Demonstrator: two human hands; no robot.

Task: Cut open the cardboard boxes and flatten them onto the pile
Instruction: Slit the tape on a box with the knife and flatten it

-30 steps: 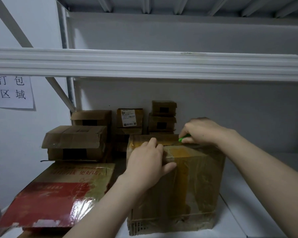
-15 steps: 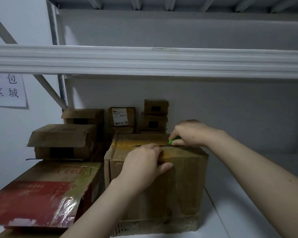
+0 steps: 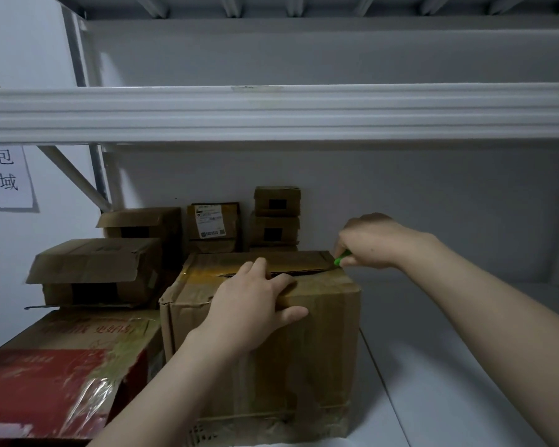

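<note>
Cardboard box point(image 3: 265, 350) at frame centre has its top seam slit almost across; left hand point(image 3: 252, 311) presses flat on it, right hand point(image 3: 368, 243) grips a green cutter point(image 3: 339, 261) at its right corner, flattening not yet done.

Upright taped brown cardboard box point(image 3: 304, 350), top seam slit, on white shelf point(image 3: 465, 366)

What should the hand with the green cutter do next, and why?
Probably draw the green cutter on past the right edge of the big cardboard box, finishing the cut. The top seam already gapes up to the cutter, and the left hand presses the box steady.
</note>
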